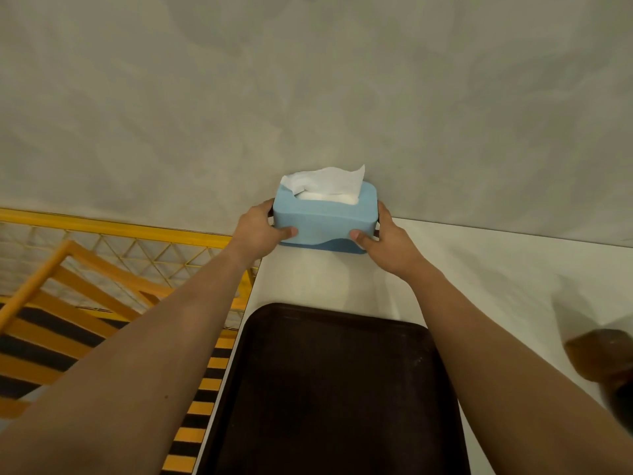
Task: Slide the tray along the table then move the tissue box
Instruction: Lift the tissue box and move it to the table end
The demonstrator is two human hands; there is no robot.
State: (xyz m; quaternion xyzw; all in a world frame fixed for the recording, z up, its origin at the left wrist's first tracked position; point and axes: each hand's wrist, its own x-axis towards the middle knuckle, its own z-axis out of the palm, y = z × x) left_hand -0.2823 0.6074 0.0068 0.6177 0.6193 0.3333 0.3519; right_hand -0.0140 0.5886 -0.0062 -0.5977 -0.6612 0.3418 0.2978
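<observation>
A light blue tissue box (325, 217) with a white tissue sticking out of its top sits at the far end of the white table (479, 269), against the grey wall. My left hand (260, 228) grips its left end and my right hand (383, 234) grips its right end, thumbs on the front face. A dark brown tray (329, 389) lies flat on the table nearer to me, between my forearms, its left side close to the table's left edge.
A brown rounded object (603, 358) sits blurred at the right edge of the table. Left of the table stand a yellow mesh railing (120, 234) and a floor with yellow and black stripes (205, 389). The grey wall (308, 97) closes the far side.
</observation>
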